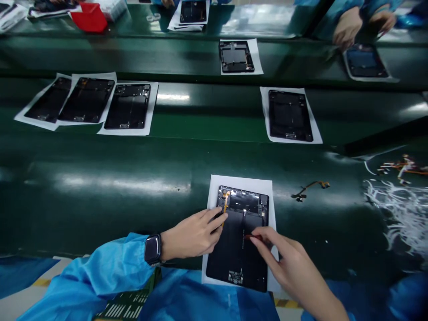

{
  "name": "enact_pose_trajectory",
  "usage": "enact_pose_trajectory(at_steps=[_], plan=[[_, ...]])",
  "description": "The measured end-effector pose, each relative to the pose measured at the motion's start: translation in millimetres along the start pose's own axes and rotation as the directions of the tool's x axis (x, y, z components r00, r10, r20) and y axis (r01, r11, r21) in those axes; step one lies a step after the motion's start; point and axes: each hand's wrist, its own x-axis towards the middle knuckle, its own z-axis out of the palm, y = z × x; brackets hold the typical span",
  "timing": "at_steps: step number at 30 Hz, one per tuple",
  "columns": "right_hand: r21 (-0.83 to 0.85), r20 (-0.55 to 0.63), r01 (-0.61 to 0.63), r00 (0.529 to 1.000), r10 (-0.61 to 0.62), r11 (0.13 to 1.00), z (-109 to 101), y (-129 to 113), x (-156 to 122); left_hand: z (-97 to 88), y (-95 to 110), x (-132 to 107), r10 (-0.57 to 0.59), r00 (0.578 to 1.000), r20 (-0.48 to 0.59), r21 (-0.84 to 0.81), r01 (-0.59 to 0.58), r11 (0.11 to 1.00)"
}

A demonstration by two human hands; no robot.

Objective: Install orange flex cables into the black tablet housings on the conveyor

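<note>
A black tablet housing (239, 249) lies on a white sheet (212, 189) in front of me, its inner side facing up. An orange flex cable (226, 200) runs down its upper left part. My left hand (195, 234) rests over the left edge, with fingers stretched out and their tips touching the cable and housing. Over the middle right of the housing, my right hand (284, 254) pinches a thin reddish-brown piece (249, 236) between thumb and forefinger. Most of that piece is hidden by the fingers, so its kind is unclear.
A loose flex cable (310, 189) lies to the right, near more cables (403, 167) and a heap of white strips (397, 214). Several tablet housings (129, 107) on sheets line the conveyor (207, 120). Across it, a co-worker's hands (349, 26) are beside another tablet (364, 60).
</note>
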Motion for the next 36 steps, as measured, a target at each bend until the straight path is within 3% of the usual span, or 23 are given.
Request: enact_pose_trajectory(at_steps=[6, 10, 12, 19, 28, 36], plan=[[-0.163, -0.103, 0.174, 0.976, -0.192, 0.971, 40.0, -14.9, 3.0, 5.1, -7.6, -8.0, -0.001, 0.998, -0.061, -0.103, -0.005, 0.995], [-0.281, -0.049, 0.235, 0.965, -0.259, 0.931, 51.1, -22.3, 13.9, 7.0, -16.3, -13.4, -0.071, 0.979, -0.193, -0.246, 0.022, 0.969], [-0.3, -0.001, 0.244, 0.967, -0.256, 0.922, 54.2, -25.7, 18.5, 6.6, -19.3, -14.9, -0.114, 0.971, -0.211, -0.278, 0.052, 0.959], [-0.374, 0.005, 0.26, 0.96, -0.278, 0.89, 63.2, -35.6, 27.7, 8.6, -19.9, -13.3, -0.186, 0.978, -0.093, -0.344, 0.144, 0.928], [-0.152, -0.157, 0.262, 0.946, -0.285, 0.953, 62.0, -22.0, 17.7, 13.0, -21.0, -12.2, -0.203, 0.979, -0.032, -0.387, 0.176, 0.905], [-0.284, -0.136, 0.263, 0.941, -0.311, 0.922, 68.7, -34.8, 20.7, 12.9, -20.0, -10.9, -0.216, 0.976, -0.04, -0.381, 0.185, 0.906]])
